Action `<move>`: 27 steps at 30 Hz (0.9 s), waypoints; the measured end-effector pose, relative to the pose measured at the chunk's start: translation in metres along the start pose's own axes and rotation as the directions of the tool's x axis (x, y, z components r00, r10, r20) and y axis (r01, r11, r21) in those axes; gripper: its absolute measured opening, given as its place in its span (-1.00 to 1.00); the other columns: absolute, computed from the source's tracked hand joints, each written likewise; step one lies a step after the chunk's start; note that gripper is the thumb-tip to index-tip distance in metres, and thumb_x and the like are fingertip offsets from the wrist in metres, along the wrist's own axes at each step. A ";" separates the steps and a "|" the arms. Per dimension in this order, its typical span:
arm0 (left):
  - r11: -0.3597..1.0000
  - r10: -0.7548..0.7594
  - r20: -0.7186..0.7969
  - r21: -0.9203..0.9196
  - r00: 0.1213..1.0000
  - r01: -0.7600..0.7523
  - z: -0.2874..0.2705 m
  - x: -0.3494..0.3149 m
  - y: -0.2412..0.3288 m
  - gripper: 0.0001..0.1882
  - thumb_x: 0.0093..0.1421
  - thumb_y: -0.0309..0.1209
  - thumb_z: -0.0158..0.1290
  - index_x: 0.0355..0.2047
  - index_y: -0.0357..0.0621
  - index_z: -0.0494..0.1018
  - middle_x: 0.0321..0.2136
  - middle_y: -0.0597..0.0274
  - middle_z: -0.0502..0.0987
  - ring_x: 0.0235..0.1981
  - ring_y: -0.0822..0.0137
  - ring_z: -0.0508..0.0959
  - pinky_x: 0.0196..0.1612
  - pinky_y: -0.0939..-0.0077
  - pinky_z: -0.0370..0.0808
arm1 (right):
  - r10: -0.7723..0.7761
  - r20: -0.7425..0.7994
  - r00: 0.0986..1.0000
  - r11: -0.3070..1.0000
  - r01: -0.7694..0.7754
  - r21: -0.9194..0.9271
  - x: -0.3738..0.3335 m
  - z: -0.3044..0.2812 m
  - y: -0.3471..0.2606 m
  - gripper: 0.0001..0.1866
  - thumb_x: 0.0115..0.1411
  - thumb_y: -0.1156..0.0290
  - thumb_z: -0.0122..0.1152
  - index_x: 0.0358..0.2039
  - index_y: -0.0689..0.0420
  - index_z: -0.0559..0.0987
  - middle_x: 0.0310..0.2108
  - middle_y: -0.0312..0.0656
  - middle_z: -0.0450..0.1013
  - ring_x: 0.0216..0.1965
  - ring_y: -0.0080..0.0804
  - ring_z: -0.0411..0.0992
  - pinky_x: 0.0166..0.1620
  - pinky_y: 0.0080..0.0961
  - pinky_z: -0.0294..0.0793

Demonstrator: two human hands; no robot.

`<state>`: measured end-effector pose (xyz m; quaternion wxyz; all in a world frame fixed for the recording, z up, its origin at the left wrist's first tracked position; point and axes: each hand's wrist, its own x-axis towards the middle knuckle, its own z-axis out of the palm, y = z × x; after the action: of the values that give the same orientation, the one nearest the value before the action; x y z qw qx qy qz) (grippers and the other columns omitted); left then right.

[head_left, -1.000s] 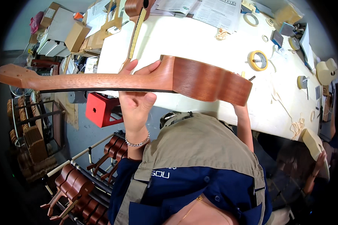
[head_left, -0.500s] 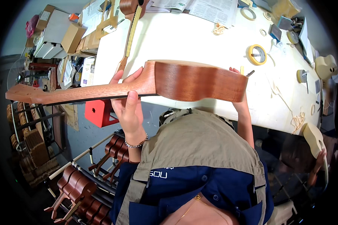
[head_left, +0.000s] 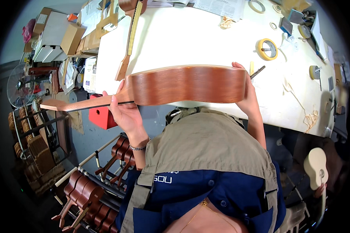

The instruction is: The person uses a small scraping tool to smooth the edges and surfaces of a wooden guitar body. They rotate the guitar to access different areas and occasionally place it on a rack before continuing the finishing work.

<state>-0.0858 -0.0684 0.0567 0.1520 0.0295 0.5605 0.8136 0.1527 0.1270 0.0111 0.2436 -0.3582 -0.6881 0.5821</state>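
Observation:
A brown wooden ukulele [head_left: 188, 85] without strings is held up across the front edge of the white workbench [head_left: 175, 42], its side turned toward me. Its neck points left. My left hand [head_left: 125, 112] is wrapped round the neck close to the body, thumb on the near side. At the other end, my right hand [head_left: 248, 91] grips the rounded tail of the body; part of its fingers is hidden behind the wood. Beyond the left hand, another ukulele [head_left: 131, 39] lies on the bench with yellow tape along its neck.
A yellow tape roll [head_left: 267, 49], newspapers [head_left: 219, 8] and a dark pen-like tool [head_left: 258, 72] lie on the bench. Racks of brown ukulele bodies [head_left: 81, 190] stand lower left, by a red block [head_left: 102, 116]. At right, another person's hand [head_left: 319, 191] holds a pale ukulele [head_left: 316, 167].
The held ukulele has turned and shifted, so its neck looks shorter and its body reaches further left. My left hand moved slightly left. The pale ukulele at right has turned to show its front.

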 end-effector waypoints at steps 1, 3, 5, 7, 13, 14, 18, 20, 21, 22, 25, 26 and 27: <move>1.000 0.004 -0.007 0.001 1.000 -0.004 -0.002 0.000 -0.001 -0.25 0.24 -0.23 -0.16 0.31 0.02 -0.33 0.05 -0.25 0.28 0.12 0.05 0.31 0.10 0.14 0.33 | 0.007 0.008 1.000 1.000 -0.007 0.001 -0.001 0.002 -0.002 -0.24 -0.03 0.64 0.25 0.20 0.18 0.17 0.20 -0.15 0.18 0.17 -0.36 0.22 0.17 -0.46 0.22; 1.000 0.024 0.004 0.019 1.000 -0.024 0.001 -0.001 0.001 -0.21 0.22 -0.21 -0.13 0.31 0.02 -0.34 0.06 -0.24 0.28 0.13 0.06 0.31 0.10 0.14 0.34 | -0.006 0.000 1.000 1.000 0.006 0.005 0.000 0.003 0.003 -0.25 -0.03 0.62 0.25 0.20 0.18 0.18 0.18 -0.14 0.21 0.15 -0.36 0.24 0.16 -0.46 0.23; 0.997 0.054 0.013 0.060 0.998 -0.054 0.006 -0.003 0.003 -0.18 0.20 -0.19 -0.10 0.31 0.01 -0.34 0.06 -0.23 0.28 0.13 0.07 0.30 0.10 0.14 0.33 | 0.007 -0.006 1.000 1.000 -0.007 -0.004 0.000 0.004 0.008 -0.25 -0.03 0.60 0.26 0.20 0.18 0.18 0.16 -0.12 0.23 0.14 -0.35 0.25 0.15 -0.45 0.24; 0.988 0.092 0.023 0.124 0.996 -0.094 0.015 -0.005 0.006 -0.15 0.18 -0.18 -0.08 0.30 -0.03 -0.34 0.06 -0.21 0.27 0.14 0.08 0.28 0.11 0.12 0.32 | 0.048 -0.014 0.999 0.999 -0.048 -0.023 0.001 0.006 0.015 -0.25 -0.02 0.57 0.27 0.20 0.18 0.18 0.15 -0.11 0.25 0.13 -0.34 0.27 0.14 -0.45 0.26; 0.947 0.274 0.030 0.168 0.961 -0.275 0.049 0.004 0.010 -0.27 0.19 -0.36 -0.13 0.28 -0.10 -0.24 0.01 -0.21 0.27 0.09 0.03 0.31 0.14 0.14 0.32 | 0.195 0.097 0.976 0.907 -0.141 -0.397 -0.002 0.002 0.049 -0.24 -0.08 0.60 0.26 0.17 -0.08 0.25 0.03 -0.15 0.35 -0.09 -0.24 0.45 -0.07 -0.37 0.42; 0.935 0.317 0.084 0.141 0.945 -0.326 0.052 0.010 0.011 -0.26 0.18 -0.40 -0.10 0.28 -0.08 -0.23 -0.02 -0.21 0.27 0.06 -0.01 0.34 0.10 0.13 0.36 | 0.131 -0.006 0.991 0.905 -0.122 -0.409 -0.003 -0.007 0.079 -0.33 -0.04 0.50 0.28 0.12 -0.01 0.29 -0.10 -0.15 0.45 -0.18 -0.27 0.48 -0.16 -0.36 0.45; 0.917 0.358 0.188 0.116 0.915 -0.382 0.082 0.035 0.002 -0.27 0.19 -0.49 -0.09 0.27 -0.12 -0.23 -0.11 -0.11 0.31 -0.08 -0.01 0.46 0.04 0.16 0.42 | 0.209 -0.541 0.815 0.698 -0.512 -0.501 0.024 -0.057 0.115 -0.48 0.16 0.26 0.06 0.12 0.13 0.26 -0.38 -0.05 0.52 -0.36 -0.12 0.51 -0.31 -0.24 0.44; 0.949 0.285 0.140 0.100 0.948 -0.300 0.100 0.044 -0.006 -0.28 0.20 -0.49 -0.08 0.26 -0.19 -0.24 -0.07 -0.05 0.28 -0.13 0.08 0.47 0.00 0.21 0.46 | 0.192 -0.619 0.762 0.577 -0.598 -0.557 0.034 -0.067 0.115 -0.48 0.17 0.27 -0.01 0.13 0.13 0.24 -0.40 -0.01 0.51 -0.38 -0.08 0.49 -0.32 -0.23 0.43; 0.920 0.349 0.190 0.117 0.918 -0.374 0.109 0.048 -0.008 -0.30 0.21 -0.48 -0.09 0.24 -0.23 -0.22 -0.07 -0.02 0.26 -0.16 0.13 0.47 -0.03 0.25 0.48 | 0.228 -0.587 0.777 0.539 -0.603 -0.588 0.037 -0.067 0.116 -0.48 0.16 0.28 -0.01 0.13 0.14 0.23 -0.41 -0.01 0.51 -0.38 -0.08 0.49 -0.32 -0.24 0.43; 0.886 0.407 0.241 0.130 0.881 -0.445 0.116 0.052 -0.009 -0.33 0.22 -0.48 -0.10 0.23 -0.27 -0.21 -0.06 0.00 0.24 -0.19 0.18 0.47 -0.05 0.28 0.49 | 0.264 -0.555 0.789 0.500 -0.604 -0.621 0.040 -0.065 0.117 -0.47 0.15 0.29 -0.01 0.14 0.14 0.22 -0.42 -0.01 0.51 -0.39 -0.08 0.49 -0.32 -0.25 0.43; 0.870 0.400 0.294 0.175 0.868 -0.460 0.132 0.056 -0.007 -0.48 0.25 -0.42 -0.08 0.09 -0.40 -0.04 -0.15 0.02 0.27 -0.25 0.31 0.48 -0.16 0.45 0.51 | 0.221 -0.503 0.836 0.563 -0.530 -0.634 0.039 -0.066 0.127 -0.47 0.13 0.32 -0.01 0.13 0.15 0.24 -0.47 0.01 0.49 -0.42 -0.06 0.48 -0.34 -0.24 0.43; 0.847 0.416 0.318 0.205 0.852 -0.490 0.135 0.058 -0.008 -0.50 0.25 -0.39 -0.06 0.07 -0.40 0.00 -0.19 0.04 0.30 -0.27 0.33 0.48 -0.20 0.50 0.51 | 0.183 -0.492 0.851 0.612 -0.490 -0.621 0.037 -0.066 0.131 -0.47 0.12 0.33 0.00 0.12 0.16 0.26 -0.49 0.02 0.49 -0.44 -0.05 0.48 -0.35 -0.23 0.43; 0.845 0.404 0.355 0.209 0.843 -0.492 0.135 0.061 -0.008 -0.51 0.25 -0.38 -0.05 0.05 -0.40 0.03 -0.22 0.06 0.32 -0.28 0.34 0.49 -0.20 0.51 0.49 | 0.144 -0.492 0.859 0.714 -0.434 -0.549 0.034 -0.068 0.134 -0.57 0.13 0.39 -0.04 0.03 0.18 0.37 -0.52 -0.05 0.49 -0.51 -0.20 0.48 -0.42 -0.33 0.44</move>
<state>-0.1124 0.0737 0.0918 0.0320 0.3049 0.6220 0.7205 0.2101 0.2049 -0.1085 0.1494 -0.6399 -0.7103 0.2522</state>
